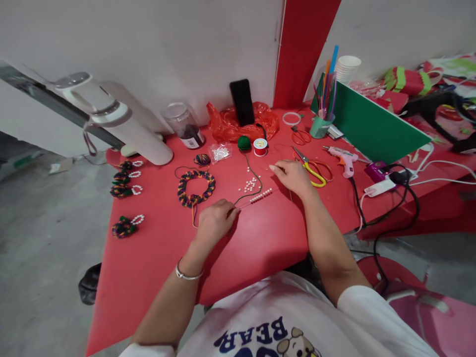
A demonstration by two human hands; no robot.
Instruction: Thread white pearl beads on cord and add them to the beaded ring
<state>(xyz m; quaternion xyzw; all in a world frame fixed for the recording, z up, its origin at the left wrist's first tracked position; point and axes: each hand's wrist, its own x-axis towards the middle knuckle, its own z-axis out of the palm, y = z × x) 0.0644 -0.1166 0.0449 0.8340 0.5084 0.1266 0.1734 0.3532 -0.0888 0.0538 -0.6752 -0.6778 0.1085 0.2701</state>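
Observation:
My left hand [216,218] pinches one end of a thin thread, close to the red tabletop. A short row of white beads [261,196] is strung on this thread, between my hands. My right hand [293,177] is closed, thumb and fingertips together, seemingly on the thread's other end; the thread is too fine to follow fully there. Loose white beads [250,185] lie just beyond the strung row. A green yarn ball [244,143] trails a strand toward my left hand, beside a thread spool [260,147]. Left of them lies a multicoloured crocheted ring [196,188].
Yellow-handled scissors [315,174] and a pink glue gun [345,159] lie on the right, near cables. Several yarn pieces with bead loops [124,227] line the left. A tumbler [130,129], jar [185,126], phone [242,101] and green board [379,121] stand behind.

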